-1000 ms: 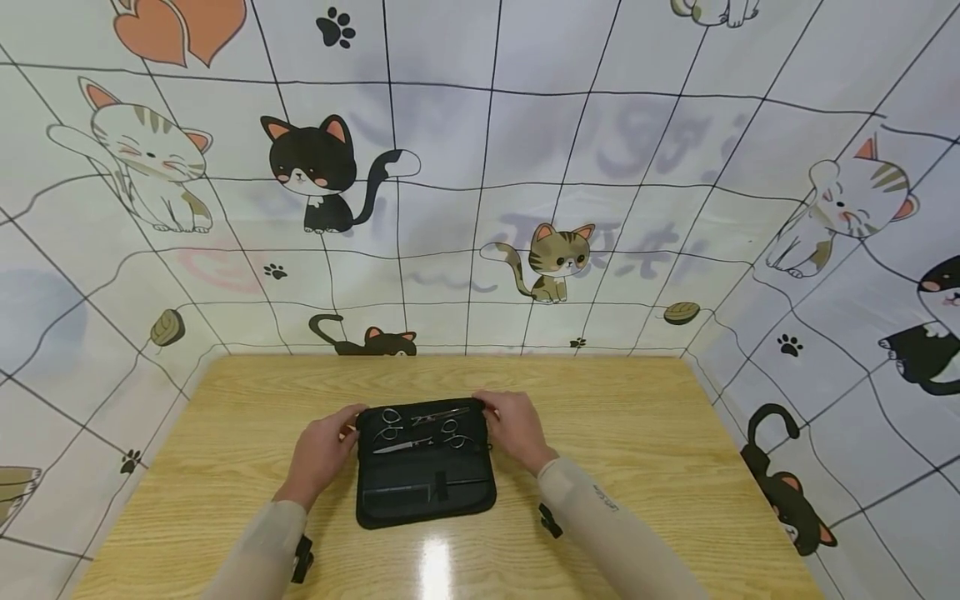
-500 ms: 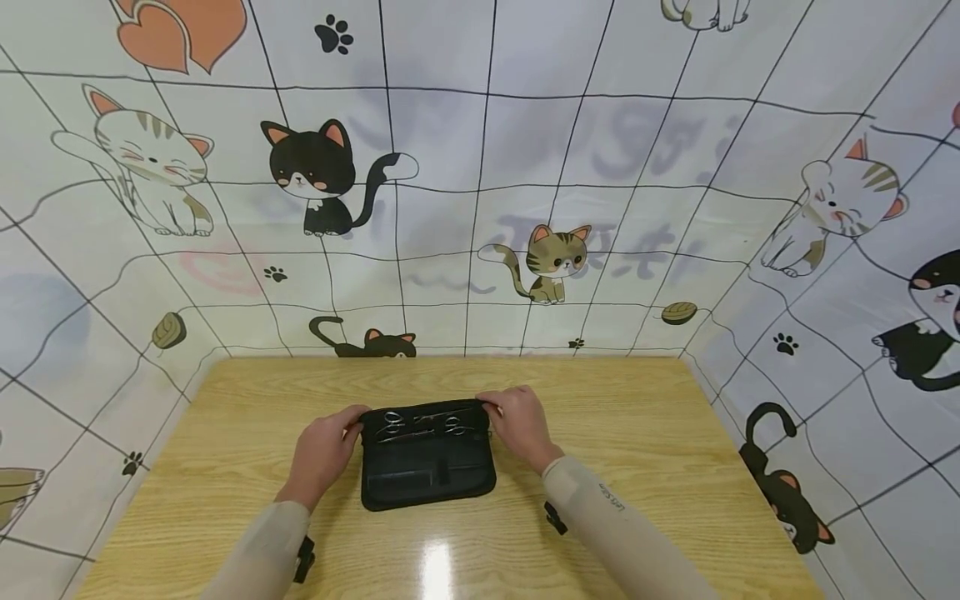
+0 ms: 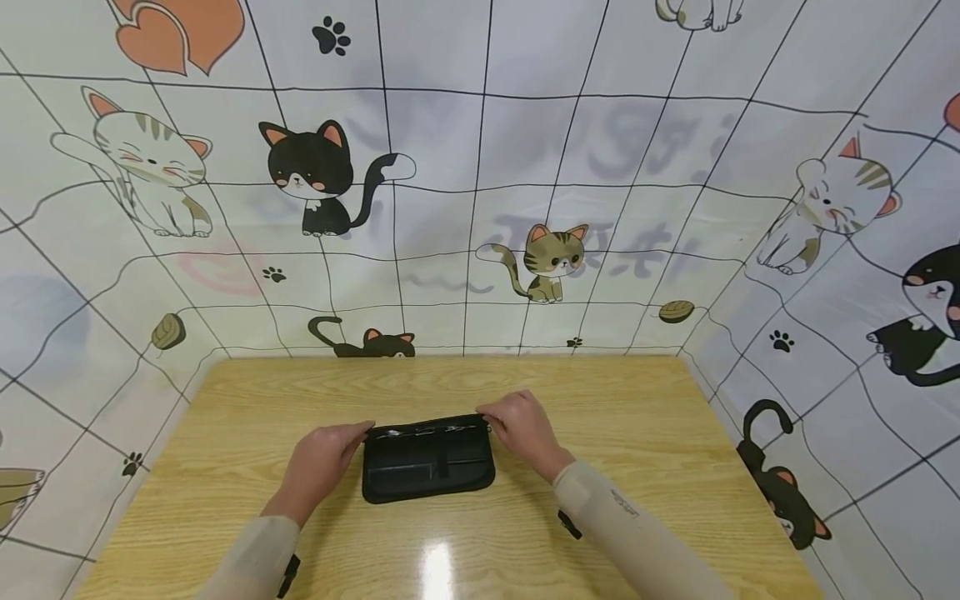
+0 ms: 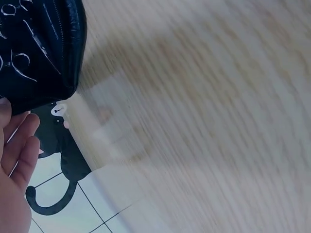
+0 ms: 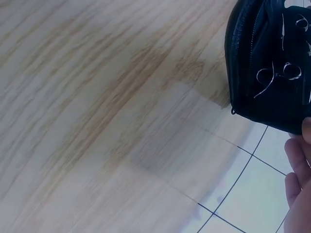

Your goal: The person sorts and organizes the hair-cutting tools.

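A black zip case (image 3: 401, 471) lies unfolded on the wooden table in the head view, its far flap tipped up toward me. My left hand (image 3: 318, 462) pinches that flap's far left corner between thumb and fingers. At the far right corner, my right hand (image 3: 525, 429) pinches the same edge. Silver scissors (image 4: 20, 65) are tucked inside the raised flap, and handle loops of scissors (image 5: 279, 75) show in the right wrist view too. From the head, only thin glints of them are visible under the flap's edge. The near half lies flat with a dark pocket and strap.
The wooden table (image 3: 600, 400) extends around the case, with a bright light reflection near its front. A white cloth backdrop (image 3: 450, 208) with cartoon cats and grid lines rises behind and at both sides.
Both hands have raised the far flap and tilted it toward me, so the scissors have nearly gone from the head view. The case's near edge has shifted slightly away from me.
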Motion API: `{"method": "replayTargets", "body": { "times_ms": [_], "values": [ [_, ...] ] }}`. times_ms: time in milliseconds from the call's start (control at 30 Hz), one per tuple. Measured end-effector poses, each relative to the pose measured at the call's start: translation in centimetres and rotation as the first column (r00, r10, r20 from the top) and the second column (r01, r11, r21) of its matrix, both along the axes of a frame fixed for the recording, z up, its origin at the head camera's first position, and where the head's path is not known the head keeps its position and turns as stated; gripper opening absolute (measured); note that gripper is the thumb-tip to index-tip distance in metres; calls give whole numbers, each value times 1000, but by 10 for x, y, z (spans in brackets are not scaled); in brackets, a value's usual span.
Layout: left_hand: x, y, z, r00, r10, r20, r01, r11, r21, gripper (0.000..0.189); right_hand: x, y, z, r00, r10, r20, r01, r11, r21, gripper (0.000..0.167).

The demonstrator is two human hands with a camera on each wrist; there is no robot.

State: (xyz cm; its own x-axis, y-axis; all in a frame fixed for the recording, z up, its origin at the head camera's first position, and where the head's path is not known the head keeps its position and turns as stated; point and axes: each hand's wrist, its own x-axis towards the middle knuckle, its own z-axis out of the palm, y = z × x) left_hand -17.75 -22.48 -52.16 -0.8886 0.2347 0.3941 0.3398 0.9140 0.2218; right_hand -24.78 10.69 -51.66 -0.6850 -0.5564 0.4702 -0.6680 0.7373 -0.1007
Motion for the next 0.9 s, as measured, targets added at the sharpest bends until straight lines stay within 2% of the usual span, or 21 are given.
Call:
{"method": "replayTargets", "body": {
  "times_ms": [167,300,600,900],
  "values": [
    [6,-2,-1,998,-56,-30,55,998,-18,27,6,5,-1,998,54,23,-55,998,31,15],
    [11,-3,-4,997,-70,-18,70,997,-18,27,11,8,-3,995,85,56,-88,994,68,18],
    [19,-6,-11,993,-115,-16,115,993,-13,30,19,14,-9,986,160,53,-163,984,66,22],
    [26,-8,-17,986,-165,-23,164,986,-18,33,24,20,-14,972,207,114,-217,973,81,25]
  ]
}}
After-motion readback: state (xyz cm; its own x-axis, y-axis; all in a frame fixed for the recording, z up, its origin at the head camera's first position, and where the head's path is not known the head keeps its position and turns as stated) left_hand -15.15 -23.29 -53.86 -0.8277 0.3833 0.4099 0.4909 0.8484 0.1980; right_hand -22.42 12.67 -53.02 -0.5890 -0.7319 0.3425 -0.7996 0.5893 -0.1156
